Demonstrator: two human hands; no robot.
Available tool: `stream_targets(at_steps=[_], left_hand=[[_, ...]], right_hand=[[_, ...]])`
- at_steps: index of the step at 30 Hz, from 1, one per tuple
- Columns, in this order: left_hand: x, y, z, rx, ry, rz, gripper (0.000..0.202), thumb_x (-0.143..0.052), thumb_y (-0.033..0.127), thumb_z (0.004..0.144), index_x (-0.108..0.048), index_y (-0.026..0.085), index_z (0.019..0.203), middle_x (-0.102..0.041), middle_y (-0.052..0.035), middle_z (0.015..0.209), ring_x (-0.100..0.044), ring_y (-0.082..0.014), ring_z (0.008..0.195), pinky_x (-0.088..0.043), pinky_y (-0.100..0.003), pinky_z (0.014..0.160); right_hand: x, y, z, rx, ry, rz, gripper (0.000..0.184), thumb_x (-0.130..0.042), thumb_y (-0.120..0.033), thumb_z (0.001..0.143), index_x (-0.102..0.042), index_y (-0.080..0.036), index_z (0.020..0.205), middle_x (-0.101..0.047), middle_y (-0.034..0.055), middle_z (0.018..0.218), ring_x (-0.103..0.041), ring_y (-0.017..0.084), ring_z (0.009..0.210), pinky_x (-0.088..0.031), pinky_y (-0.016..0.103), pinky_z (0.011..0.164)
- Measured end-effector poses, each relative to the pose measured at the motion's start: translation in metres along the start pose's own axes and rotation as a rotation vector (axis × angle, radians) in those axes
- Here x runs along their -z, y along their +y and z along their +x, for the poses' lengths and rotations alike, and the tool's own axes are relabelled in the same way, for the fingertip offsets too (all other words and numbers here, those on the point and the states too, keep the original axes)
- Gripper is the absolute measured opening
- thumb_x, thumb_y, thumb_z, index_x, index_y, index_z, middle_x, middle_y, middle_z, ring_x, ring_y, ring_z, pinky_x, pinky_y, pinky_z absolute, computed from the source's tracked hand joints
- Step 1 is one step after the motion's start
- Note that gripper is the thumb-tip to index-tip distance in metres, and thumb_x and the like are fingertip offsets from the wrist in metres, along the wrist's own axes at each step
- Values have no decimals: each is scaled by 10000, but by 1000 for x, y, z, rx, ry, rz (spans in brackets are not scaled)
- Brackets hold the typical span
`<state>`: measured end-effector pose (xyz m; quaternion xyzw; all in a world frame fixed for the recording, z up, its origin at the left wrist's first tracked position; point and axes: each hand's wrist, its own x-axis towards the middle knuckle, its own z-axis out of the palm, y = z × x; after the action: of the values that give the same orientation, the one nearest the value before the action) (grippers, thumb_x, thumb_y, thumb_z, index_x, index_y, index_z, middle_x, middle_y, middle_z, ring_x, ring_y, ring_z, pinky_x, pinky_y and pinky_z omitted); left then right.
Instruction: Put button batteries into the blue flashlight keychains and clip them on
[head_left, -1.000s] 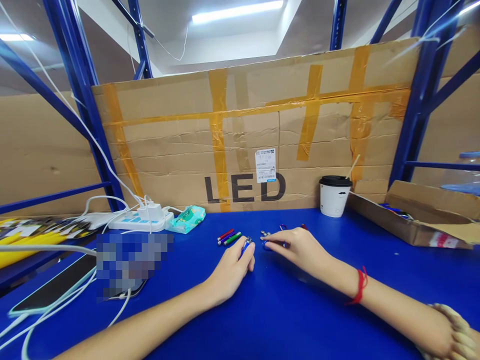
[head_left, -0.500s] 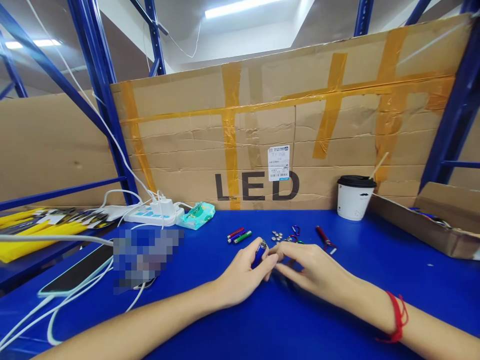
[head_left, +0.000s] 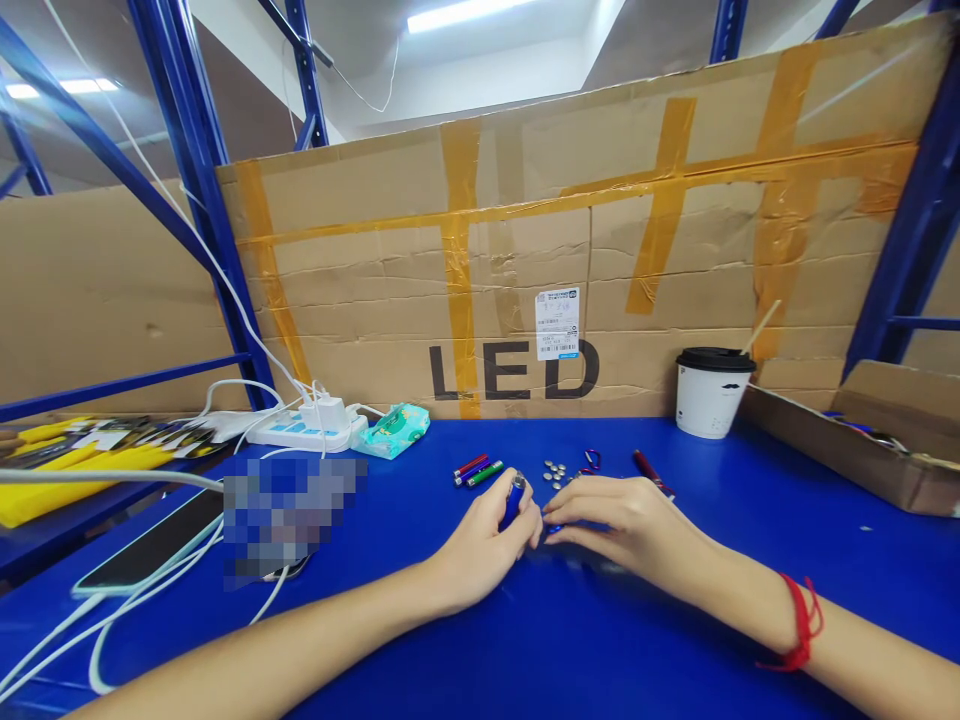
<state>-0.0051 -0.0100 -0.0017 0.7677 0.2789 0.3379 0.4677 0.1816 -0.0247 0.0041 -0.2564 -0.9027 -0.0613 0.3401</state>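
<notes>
Part-way, I judge: blue tube (head_left: 511, 504) and small blue piece (head_left: 554, 528) in separate hands, not joined.
Left hand (head_left: 484, 545) closed round the tube, silver end up, centre of frame; right hand (head_left: 637, 520) in a narrow pinch on the piece, just right of it. Left over: button cells (head_left: 555, 470) loose beyond my fingers, red, purple and green tubes (head_left: 486, 473) lying left of them, dark red tube (head_left: 649, 470) right of centre. Against half a second ago: my fingertips stand slightly apart, blue showing between the right ones.
</notes>
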Motion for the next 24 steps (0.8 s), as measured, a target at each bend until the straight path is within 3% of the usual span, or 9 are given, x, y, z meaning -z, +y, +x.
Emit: stream_targets(at_steps=[13,17,21,24], left_hand=[[0,-3,0,-41,13,41,194,-474,321,844,-357,188,763,-488,31,706,-425,-79,584,-365,-229,603],[-1,-5,2,-14,72,17,191,-472,308,837,-339,194,760,-455,41,710,-410,-68,555,-343,-213,556],[-2,-4,4,10,152,86,178,-429,314,852,-348,193,751,-418,51,667,-380,-71,528,-332,-209,523],[-2,-3,4,-15,177,115,171,-425,305,854,-353,190,749,-414,52,664,-384,-71,533,-343,-208,535]], right_hand=[[3,-3,3,12,30,-128,286,-482,-403,855,-674,-216,756,-701,20,845,-649,131,758,-497,210,654],[1,-1,2,6,46,-96,251,-516,-404,837,-669,-207,807,-700,19,820,-646,132,751,-498,222,684],[-2,1,-1,-57,78,-140,274,-495,-377,860,-644,-182,981,-703,43,840,-652,154,768,-501,247,707],[-2,-1,-2,-123,23,-134,346,-539,-410,826,-619,-164,1056,-696,63,892,-651,179,803,-501,260,713]])
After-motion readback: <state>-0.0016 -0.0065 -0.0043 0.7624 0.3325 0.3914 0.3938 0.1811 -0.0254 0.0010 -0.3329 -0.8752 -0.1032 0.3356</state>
